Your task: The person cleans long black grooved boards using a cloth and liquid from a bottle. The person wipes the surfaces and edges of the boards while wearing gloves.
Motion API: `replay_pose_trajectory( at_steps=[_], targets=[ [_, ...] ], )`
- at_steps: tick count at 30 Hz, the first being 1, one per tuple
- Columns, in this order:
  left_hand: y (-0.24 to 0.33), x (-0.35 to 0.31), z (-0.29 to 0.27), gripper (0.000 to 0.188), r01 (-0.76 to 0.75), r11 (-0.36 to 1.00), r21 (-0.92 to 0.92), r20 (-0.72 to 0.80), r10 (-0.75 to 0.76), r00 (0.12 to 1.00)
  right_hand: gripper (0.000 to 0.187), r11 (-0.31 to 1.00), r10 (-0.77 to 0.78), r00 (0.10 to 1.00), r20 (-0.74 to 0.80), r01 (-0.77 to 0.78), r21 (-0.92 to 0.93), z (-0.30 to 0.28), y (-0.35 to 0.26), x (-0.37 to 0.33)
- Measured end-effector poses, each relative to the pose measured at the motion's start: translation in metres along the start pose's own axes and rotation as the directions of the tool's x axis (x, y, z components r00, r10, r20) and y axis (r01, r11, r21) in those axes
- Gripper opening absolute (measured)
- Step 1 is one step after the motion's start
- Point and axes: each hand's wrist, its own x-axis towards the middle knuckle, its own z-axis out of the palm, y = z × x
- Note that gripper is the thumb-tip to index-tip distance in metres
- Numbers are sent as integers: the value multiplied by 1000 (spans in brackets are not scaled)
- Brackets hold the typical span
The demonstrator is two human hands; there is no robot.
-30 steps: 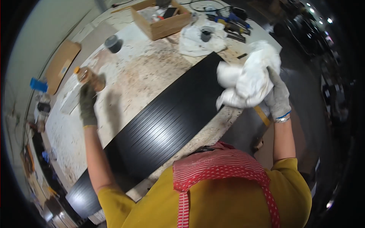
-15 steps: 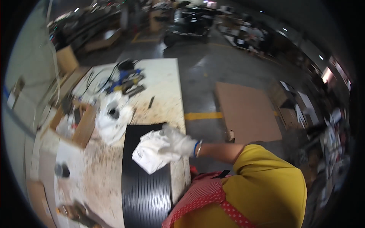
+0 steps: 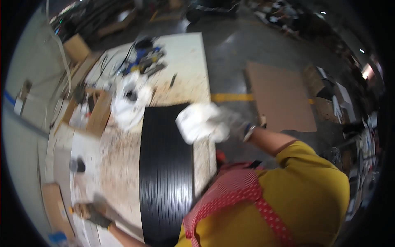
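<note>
My right hand point(image 3: 235, 122), in a pale glove and smeared by motion, grips a crumpled white cloth point(image 3: 199, 123) over the table's right edge. The cloth overlaps the upper right border of a long black ribbed panel point(image 3: 166, 168) lying on the table. At the lower left, my left hand point(image 3: 98, 218) wears a dark glove and is closed around a small brownish, bottle-like thing point(image 3: 82, 210) with an orange tip. Blur hides its exact kind.
The stained white table point(image 3: 119, 168) carries a grey cup-like object point(image 3: 77, 165), a wooden box point(image 3: 98, 115), a white bundle point(image 3: 131, 101) and several blue tools point(image 3: 144, 59) with cords. A brown board point(image 3: 282, 96) lies on the floor to the right.
My right hand has drawn the white cloth rightward across the black panel to its edge. More of my left hand and forearm shows. The whole view has shifted.
</note>
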Motion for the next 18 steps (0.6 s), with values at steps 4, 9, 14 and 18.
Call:
replay_pose_trajectory(
  at_steps=[4,9,14,18],
  targets=[
    [68,-25,-15,77,180,969,-171,153,-154,976,49,618,174,937,305,-344,707,12,-120,-22],
    [222,-66,4,79,68,996,-51,478,-36,878,54,906,-99,983,156,24,424,58,-147,-30],
    [329,-91,53,79,-284,923,-260,654,385,652,52,930,34,932,361,-161,330,73,-176,-19],
    [364,-109,72,76,-252,961,-115,803,239,545,83,677,-124,865,487,-285,679,73,-193,-27]
  ],
)
